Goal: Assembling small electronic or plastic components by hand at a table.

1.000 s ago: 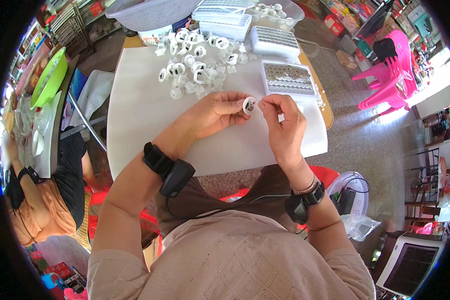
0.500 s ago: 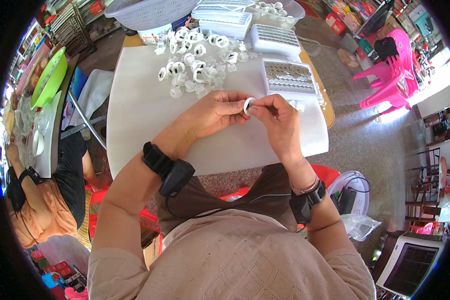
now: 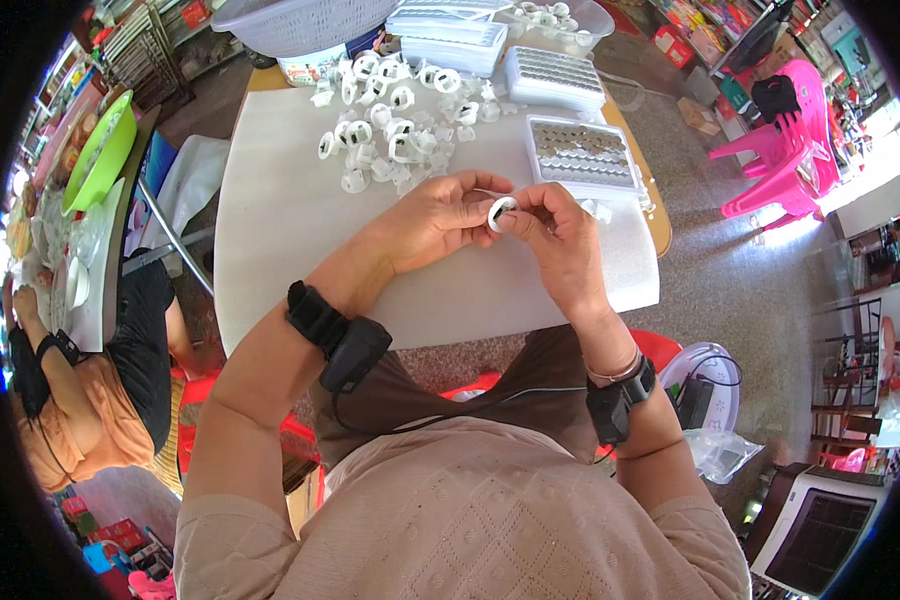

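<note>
Between my two hands, above the near middle of the white-covered table, is a small white ring-shaped plastic part with a dark centre. My left hand pinches its left side with thumb and fingers. My right hand closes on its right side, thumb and forefinger at the dark middle. Beyond my hands lies a loose pile of similar white ring parts, mixed with translucent plastic pieces. Right of the pile stands an open white tray with rows of small flat metallic pieces.
Stacked trays stand behind the open one. A grey basket and a clear bowl of white parts sit at the far edge. To the left, another person in an orange top works at a table with a green basin. Pink chairs stand right.
The ring part has turned slightly between my fingers, so more of its open face and dark centre shows. Both hands keep nearly the same place.
</note>
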Motion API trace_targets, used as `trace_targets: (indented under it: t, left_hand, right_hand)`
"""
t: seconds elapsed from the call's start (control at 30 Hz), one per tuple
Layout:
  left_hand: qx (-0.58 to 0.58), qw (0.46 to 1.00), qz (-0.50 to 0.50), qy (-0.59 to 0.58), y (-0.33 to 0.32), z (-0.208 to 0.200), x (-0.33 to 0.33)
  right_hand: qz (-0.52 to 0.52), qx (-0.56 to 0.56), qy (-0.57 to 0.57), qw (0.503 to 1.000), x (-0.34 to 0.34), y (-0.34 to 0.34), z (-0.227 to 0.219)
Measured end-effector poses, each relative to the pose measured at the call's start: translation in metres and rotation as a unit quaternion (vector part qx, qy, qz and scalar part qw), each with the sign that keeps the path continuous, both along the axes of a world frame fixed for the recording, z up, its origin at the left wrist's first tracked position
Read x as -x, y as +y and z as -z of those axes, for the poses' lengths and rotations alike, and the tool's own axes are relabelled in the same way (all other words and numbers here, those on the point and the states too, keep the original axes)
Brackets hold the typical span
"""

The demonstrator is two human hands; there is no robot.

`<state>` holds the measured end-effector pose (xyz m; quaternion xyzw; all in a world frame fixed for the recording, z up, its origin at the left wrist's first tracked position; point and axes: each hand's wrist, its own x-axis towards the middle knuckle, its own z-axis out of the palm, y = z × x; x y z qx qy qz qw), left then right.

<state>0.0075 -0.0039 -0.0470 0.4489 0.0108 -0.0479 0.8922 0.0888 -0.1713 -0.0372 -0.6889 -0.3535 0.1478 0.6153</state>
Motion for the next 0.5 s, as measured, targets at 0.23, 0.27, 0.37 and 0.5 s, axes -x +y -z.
trace_targets:
  t: [0.23,0.27,0.37,0.5]
  left_hand:
    - [-0.002,1.000,0.022,0.004,0.006,0.000,0.000]
    - [-0.006,1.000,0.023,0.004,0.005,0.000,0.000]
    - [0.000,1.000,0.012,0.002,0.005,0.002,-0.001]
    - [0.017,0.999,0.027,0.002,0.009,0.008,-0.001]
  right_hand:
    - [-0.037,-0.002,0.109,0.993,0.007,0.000,-0.020]
    - [-0.044,-0.025,0.135,0.990,0.007,-0.001,-0.019]
    - [-0.050,-0.039,0.152,0.986,0.007,-0.004,-0.018]
    - [-0.050,-0.024,0.133,0.990,0.002,-0.003,-0.014]
